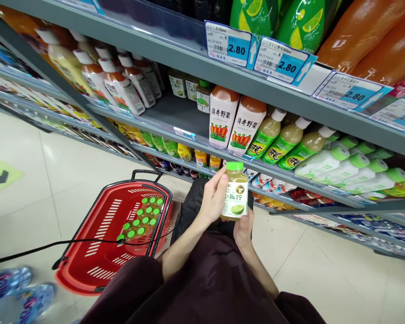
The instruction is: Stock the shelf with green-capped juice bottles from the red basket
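I am holding the green-capped lime drink bottle (pixel 236 200) upright before the drinks shelf (pixel 324 191), left hand (pixel 213 200) wrapping its side, right hand (pixel 243 230) cupping its base. I am judging this two-handed support, label facing me, steadiest. The red basket (pixel 74 265) is sitting to the left.

You read 2.80 on each of three blue price tags (pixel 236 48) clipped along the upper shelf edge (pixel 175 53). Two white bottles (pixel 222 118) carry 贝奇野菜. The green-capped bottle (pixel 235 198) you hold reads 小青柠.
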The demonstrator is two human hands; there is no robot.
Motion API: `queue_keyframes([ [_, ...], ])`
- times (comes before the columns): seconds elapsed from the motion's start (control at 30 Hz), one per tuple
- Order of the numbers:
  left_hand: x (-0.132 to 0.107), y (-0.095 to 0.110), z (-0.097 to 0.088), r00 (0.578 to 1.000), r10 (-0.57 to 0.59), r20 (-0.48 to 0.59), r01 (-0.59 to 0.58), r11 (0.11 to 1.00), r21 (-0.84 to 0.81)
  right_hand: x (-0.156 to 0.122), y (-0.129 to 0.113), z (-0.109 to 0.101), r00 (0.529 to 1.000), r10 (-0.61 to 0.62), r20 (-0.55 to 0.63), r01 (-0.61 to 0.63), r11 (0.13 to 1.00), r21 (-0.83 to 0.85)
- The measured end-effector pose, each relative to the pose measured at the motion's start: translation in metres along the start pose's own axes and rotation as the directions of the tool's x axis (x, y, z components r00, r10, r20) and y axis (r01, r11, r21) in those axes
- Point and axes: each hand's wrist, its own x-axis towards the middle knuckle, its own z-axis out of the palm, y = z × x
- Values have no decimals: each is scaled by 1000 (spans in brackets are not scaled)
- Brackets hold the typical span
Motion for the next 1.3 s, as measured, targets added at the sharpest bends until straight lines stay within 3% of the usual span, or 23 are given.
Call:
queue_keyframes([
  [0.1, -2, 3, -2, 999, 16, 37, -18, 999, 37, -4, 2, 3, 996, 43, 84, -54, 989, 138],
  [0.2, -3, 5, -4, 998, 33, 50, -36, 998, 50, -6, 2, 5, 995, 60, 85, -73, 983, 171],
  [0.97, -1, -6, -2, 998, 46, 34, -44, 998, -45, -6, 1, 5, 997, 80, 18, -82, 986, 148],
  [1.3, 1, -10, -4, 1000, 9, 9, -9, 999, -35, -3, -14, 13, 992, 124, -24, -122, 991, 61],
])
